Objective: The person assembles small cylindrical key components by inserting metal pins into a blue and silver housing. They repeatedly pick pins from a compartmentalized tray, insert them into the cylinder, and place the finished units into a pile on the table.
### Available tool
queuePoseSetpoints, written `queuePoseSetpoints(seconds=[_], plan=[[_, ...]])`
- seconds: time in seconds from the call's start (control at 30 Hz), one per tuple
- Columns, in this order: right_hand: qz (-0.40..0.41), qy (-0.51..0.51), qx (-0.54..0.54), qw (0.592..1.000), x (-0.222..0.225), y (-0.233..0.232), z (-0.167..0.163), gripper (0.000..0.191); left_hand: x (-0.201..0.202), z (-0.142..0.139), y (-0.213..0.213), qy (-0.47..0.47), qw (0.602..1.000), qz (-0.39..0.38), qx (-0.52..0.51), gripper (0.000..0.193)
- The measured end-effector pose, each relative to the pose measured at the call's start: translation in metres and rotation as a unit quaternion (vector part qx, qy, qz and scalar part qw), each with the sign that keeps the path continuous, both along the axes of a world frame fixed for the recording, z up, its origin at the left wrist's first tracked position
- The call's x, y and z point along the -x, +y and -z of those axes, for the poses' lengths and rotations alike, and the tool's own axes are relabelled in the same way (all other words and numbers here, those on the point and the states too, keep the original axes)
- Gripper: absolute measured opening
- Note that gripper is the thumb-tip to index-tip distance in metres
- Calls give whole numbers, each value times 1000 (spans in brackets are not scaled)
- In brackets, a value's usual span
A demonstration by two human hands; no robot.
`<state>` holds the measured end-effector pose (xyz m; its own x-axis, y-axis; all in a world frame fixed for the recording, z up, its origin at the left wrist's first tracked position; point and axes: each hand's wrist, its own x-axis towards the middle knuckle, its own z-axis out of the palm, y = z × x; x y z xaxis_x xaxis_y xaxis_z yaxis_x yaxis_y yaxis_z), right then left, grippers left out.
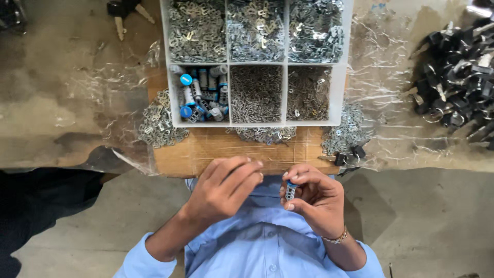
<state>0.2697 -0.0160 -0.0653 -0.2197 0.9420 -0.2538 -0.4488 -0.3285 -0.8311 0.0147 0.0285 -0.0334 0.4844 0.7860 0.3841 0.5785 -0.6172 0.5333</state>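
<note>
My right hand holds a small silver cylinder with a blue cap between thumb and fingers, just below the edge of a wooden board. My left hand is beside it with fingers pinched together near the cylinder; whether it holds a tiny part I cannot tell. Above the hands a white compartment tray rests on the board. One compartment holds several more blue-capped cylinders; the others hold small metal stampings and pins.
Loose piles of small metal parts lie on the board left, front and right of the tray. A heap of black-headed keys sits at the right on plastic sheeting. Two keys lie at the top left.
</note>
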Motion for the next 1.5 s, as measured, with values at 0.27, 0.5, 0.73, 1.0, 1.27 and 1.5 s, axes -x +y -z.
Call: queuePoseSetpoints(seconds=[0.27, 0.5, 0.73, 1.0, 1.27, 1.5], plan=[[3, 5, 20, 1000, 4, 4, 3, 42, -15, -35, -25, -148, 950, -170, 216, 22], [9, -5, -16, 1000, -4, -1, -1, 40, -57, -24, -6, -228, 960, -51, 152, 25], [-47, -8, 13, 999, -5, -9, 0, 38, -37, -33, 0, -190, 951, 32, 242, 33], [66, 31, -8, 997, -32, -23, -1, 37, -77, -27, 9, -157, 945, -18, 285, 30], [90, 61, -10, 994, -50, -30, -3, 39, -97, -35, 40, 4, 979, -70, 190, 45], [63, 48, -5, 997, -45, -28, -5, 38, -93, -22, 19, 141, 981, -70, 111, 47]])
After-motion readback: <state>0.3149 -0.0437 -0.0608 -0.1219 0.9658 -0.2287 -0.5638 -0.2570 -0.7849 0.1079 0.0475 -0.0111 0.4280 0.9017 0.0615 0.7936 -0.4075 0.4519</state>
